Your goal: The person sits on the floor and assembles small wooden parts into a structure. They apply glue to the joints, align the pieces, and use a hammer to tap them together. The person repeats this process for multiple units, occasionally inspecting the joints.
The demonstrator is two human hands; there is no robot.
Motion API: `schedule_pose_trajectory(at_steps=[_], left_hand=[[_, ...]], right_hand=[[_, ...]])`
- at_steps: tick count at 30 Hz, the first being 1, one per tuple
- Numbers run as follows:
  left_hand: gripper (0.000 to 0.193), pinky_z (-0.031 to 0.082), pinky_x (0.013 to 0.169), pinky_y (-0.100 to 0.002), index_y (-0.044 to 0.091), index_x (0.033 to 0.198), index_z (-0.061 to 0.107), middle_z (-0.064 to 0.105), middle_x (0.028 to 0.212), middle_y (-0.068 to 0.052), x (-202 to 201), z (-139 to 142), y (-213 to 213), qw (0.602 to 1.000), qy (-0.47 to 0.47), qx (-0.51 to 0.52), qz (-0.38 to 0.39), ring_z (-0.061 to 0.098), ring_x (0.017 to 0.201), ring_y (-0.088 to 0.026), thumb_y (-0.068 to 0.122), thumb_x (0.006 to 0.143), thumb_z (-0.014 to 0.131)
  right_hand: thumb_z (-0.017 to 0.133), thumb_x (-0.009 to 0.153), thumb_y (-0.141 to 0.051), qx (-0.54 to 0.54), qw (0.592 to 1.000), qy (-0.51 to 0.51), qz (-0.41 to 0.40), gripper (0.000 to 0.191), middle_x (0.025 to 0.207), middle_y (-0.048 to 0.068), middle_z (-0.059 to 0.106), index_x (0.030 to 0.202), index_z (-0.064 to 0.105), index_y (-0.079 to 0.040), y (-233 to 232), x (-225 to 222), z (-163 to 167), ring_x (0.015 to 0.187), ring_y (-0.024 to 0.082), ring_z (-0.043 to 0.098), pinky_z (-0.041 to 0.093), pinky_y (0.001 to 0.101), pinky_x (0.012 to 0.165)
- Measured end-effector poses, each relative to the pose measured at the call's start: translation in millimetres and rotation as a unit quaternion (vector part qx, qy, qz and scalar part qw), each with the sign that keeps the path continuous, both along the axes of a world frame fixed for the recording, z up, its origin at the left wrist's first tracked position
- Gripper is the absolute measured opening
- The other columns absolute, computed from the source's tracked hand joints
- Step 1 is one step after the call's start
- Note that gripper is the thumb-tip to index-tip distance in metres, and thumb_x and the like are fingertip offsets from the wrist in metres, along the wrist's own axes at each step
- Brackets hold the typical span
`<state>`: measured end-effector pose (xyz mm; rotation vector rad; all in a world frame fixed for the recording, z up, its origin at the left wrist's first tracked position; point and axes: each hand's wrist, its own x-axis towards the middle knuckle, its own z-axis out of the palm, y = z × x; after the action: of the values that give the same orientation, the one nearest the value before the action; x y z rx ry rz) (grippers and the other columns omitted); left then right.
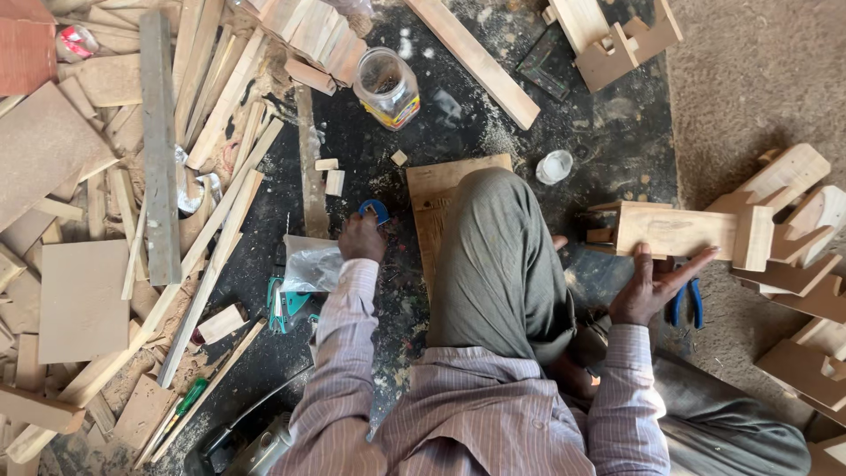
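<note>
I sit on a dark, dusty floor with one knee raised. My left hand [362, 238] reaches down and closes on a small blue object [375, 209] on the floor, next to a clear plastic bag [310, 267]. My right hand [654, 284] holds a light wooden block assembly [679, 231] from below, thumb on its face and fingers spread under it. A flat wooden board [432, 194] lies under my raised knee.
Wood strips and offcuts [159, 176] cover the floor at left. A glass jar [386, 86] and a white lid [554, 166] stand ahead. Stacked notched wooden pieces [797, 264] fill the right. Blue-handled pliers [687, 304] lie by my right hand. A teal tool [286, 307] lies near the bag.
</note>
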<state>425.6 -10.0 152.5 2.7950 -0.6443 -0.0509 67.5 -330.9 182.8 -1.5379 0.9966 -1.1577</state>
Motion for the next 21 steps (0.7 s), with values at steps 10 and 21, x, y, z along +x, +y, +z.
schedule_pose_trajectory(at_steps=[10, 21], left_hand=[[0.025, 0.058, 0.093, -0.047, 0.013, 0.103, 0.075, 0.074, 0.112, -0.017, -38.2, -13.7, 49.5, 0.976, 0.206, 0.032, 0.069, 0.072, 0.104, -0.036, 0.016, 0.079, 0.080], [0.012, 0.057, 0.081, -0.058, 0.011, 0.095, 0.074, 0.071, 0.106, -0.020, -113.9, -39.7, 52.8, 0.984, 0.157, 0.069, -0.042, 0.069, 0.097, -0.044, 0.020, 0.089, 0.067]], right_hand=[[0.077, 0.115, -0.027, -0.003, 0.997, -0.064, 0.033, 0.100, 0.180, 0.015, -0.008, 0.170, -0.006, -0.014, 11.1, -10.8, -11.5, 0.170, 0.030, 0.005, 0.026, 0.0476, 0.137], [0.076, 0.105, -0.018, 0.028, 0.995, -0.098, 0.016, 0.104, 0.181, 0.014, -0.004, 0.171, -0.005, -0.016, 18.9, -19.3, -1.6, 0.168, 0.032, 0.012, 0.046, 0.0508, 0.130]])
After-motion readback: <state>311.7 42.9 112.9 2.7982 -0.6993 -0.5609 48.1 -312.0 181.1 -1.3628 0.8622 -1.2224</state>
